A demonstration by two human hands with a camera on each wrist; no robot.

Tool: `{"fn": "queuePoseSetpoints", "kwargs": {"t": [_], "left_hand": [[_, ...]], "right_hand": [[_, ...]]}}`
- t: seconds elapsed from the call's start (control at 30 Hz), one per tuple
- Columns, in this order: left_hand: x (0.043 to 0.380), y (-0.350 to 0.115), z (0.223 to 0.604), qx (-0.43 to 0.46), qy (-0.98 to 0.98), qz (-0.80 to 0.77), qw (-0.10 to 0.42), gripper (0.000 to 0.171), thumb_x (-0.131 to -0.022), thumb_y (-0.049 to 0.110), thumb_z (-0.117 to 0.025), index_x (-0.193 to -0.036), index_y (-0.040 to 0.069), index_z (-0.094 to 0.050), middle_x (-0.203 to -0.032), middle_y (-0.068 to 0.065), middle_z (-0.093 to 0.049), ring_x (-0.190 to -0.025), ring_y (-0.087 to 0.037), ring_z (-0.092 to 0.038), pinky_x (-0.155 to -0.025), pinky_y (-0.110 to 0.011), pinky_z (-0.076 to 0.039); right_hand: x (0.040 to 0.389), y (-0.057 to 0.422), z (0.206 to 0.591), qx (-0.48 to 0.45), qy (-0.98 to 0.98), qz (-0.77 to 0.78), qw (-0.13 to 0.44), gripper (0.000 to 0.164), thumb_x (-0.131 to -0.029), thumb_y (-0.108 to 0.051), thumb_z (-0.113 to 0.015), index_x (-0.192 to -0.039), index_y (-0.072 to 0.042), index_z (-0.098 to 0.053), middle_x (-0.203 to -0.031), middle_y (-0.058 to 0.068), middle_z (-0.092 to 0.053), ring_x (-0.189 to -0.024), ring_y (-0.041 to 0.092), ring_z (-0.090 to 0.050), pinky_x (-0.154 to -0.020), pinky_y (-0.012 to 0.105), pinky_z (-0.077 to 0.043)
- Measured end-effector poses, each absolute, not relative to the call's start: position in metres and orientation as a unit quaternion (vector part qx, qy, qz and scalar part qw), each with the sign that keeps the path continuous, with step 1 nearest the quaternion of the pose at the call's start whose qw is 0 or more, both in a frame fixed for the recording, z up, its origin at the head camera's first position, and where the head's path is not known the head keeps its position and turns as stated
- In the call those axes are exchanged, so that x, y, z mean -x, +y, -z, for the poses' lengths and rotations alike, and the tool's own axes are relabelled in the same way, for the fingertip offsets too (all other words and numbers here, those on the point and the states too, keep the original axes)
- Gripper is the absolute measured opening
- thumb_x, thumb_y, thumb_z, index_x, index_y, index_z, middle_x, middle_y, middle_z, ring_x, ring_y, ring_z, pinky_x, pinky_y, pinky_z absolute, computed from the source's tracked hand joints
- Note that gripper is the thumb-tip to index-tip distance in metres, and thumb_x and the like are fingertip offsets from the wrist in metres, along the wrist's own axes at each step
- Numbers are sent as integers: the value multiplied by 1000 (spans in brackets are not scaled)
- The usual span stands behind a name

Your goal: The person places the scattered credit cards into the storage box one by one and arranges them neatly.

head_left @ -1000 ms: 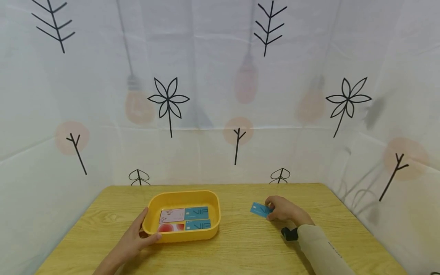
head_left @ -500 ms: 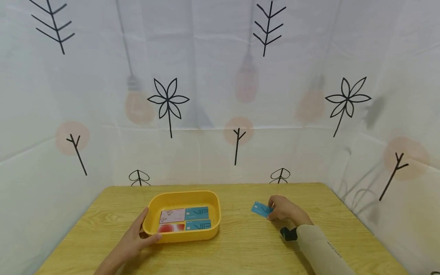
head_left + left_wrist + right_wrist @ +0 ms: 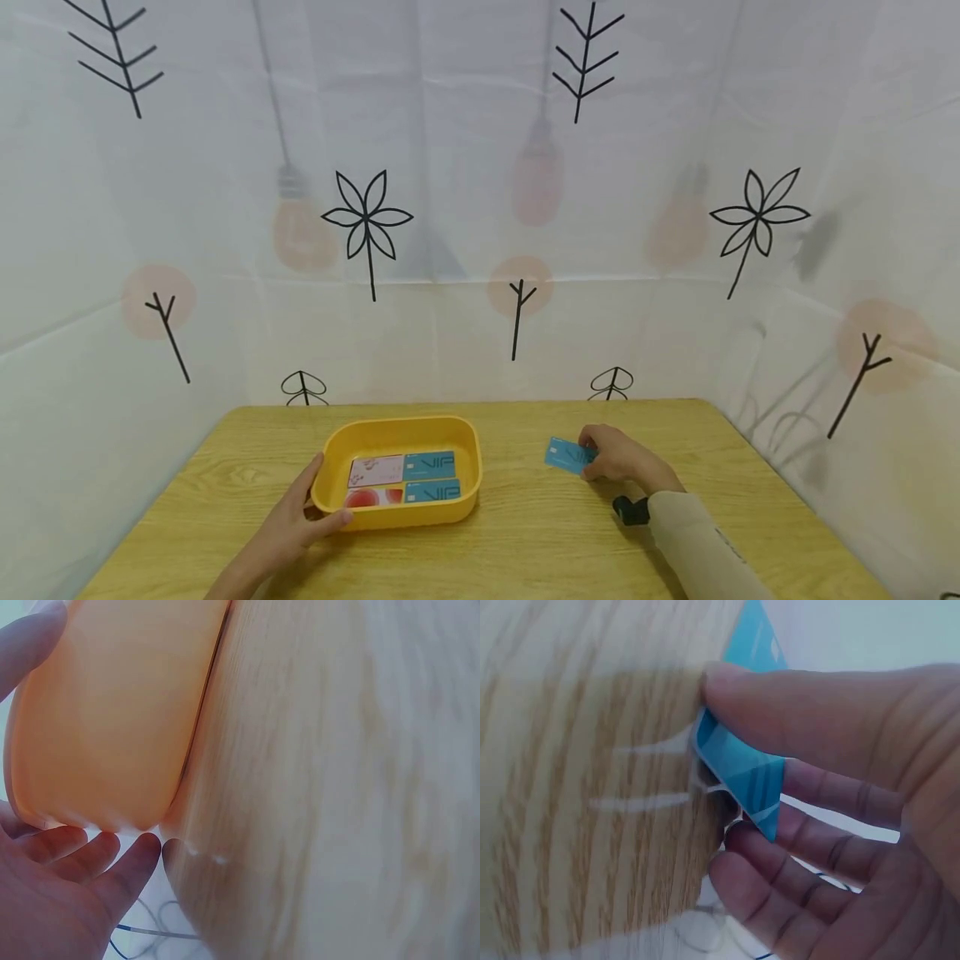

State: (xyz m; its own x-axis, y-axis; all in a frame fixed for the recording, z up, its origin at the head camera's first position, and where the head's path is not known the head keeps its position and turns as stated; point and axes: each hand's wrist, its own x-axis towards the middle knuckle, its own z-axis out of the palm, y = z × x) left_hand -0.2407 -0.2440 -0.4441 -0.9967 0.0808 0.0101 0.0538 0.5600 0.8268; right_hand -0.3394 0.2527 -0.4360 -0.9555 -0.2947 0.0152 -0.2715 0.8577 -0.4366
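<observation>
A yellow plastic basket (image 3: 405,518) stands left of the table's middle, with several cards lying flat inside. My left hand (image 3: 288,517) holds its left end, the thumb along the front wall and fingers round the side. In the left wrist view the basket's wall (image 3: 120,712) fills the space between thumb and fingertips of the left hand (image 3: 67,885). To the right, my right hand (image 3: 626,458) pinches a blue VIP card (image 3: 566,455) by its right end. The right wrist view shows the thumb of the right hand (image 3: 832,750) across the blue card (image 3: 739,765), close to the tabletop.
Inside the basket are a pale pink card (image 3: 375,472), a red-and-white card (image 3: 372,498) and two blue VIP cards (image 3: 429,465). The wooden table (image 3: 510,558) ends at a white patterned cloth (image 3: 442,342) behind and at the sides.
The blue card in my right hand has tilted slightly, and its left end sits a little farther left and higher. My left hand and the basket have stayed put.
</observation>
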Motion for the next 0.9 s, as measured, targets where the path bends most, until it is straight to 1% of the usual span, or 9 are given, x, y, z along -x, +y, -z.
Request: {"fn": "queuePoseSetpoints", "kwargs": {"t": [0.2, 0.37, 0.47, 0.6, 0.7, 0.8, 0.9], "left_hand": [[243, -244, 445, -32, 885, -465, 19, 109, -80, 45, -74, -154, 5, -5, -156, -22, -16, -124, -30, -44, -102, -43, -40], [244, -245, 446, -37, 884, -466, 14, 108, -81, 44, -74, -154, 6, -5, -156, -22, -16, -126, -32, -43, -102, -42, -40], [243, -245, 445, -39, 884, -466, 14, 108, -81, 43, -74, -154, 5, -5, -156, -22, -16, -125, -32, -44, -101, -41, -41], [242, -245, 445, -37, 883, -468, 16, 106, -81, 42, -75, -154, 5, -6, -155, -23, -17, -119, -28, -47, -100, -40, -41], [242, -245, 445, -37, 880, -474, 16, 106, -81, 41, -75, -154, 6, -6, -155, -23, -16, -120, -28, -46, -103, -42, -39], [242, -245, 445, -37, 876, -481, 17, 106, -81, 41, -75, -154, 7, -6, -156, -23, -15, -124, -29, -44, -104, -45, -37], [242, -244, 445, -37, 877, -479, 17, 107, -81, 41, -75, -154, 6, -6, -156, -23, -15, -124, -30, -44, -103, -44, -38]], "right_hand": [[338, 251, 435, 158, 964, 214, 22, 42, -73, -13, -82, -109, 1, -64, -106, 10, -61, -99, 29, -56, -88, 49, -46], [336, 250, 433, 168, 962, 213, 25, 49, -72, -15, -83, -112, 4, -64, -109, 13, -61, -103, 33, -57, -89, 49, -46], [335, 250, 433, 169, 962, 213, 25, 50, -73, -16, -83, -114, 3, -64, -109, 11, -61, -102, 31, -57, -89, 48, -46], [336, 249, 436, 169, 961, 215, 31, 53, -73, -18, -84, -119, -3, -62, -103, 6, -59, -93, 23, -54, -84, 45, -46], [337, 249, 437, 169, 960, 219, 33, 54, -72, -19, -84, -120, -6, -62, -97, 5, -56, -86, 20, -50, -80, 43, -45], [338, 249, 438, 175, 961, 214, 25, 51, -72, -20, -84, -115, -7, -63, -97, 4, -55, -86, 20, -50, -80, 44, -45], [338, 249, 438, 177, 961, 212, 18, 48, -71, -21, -85, -112, -7, -63, -99, 4, -53, -92, 22, -53, -84, 45, -45]]}}
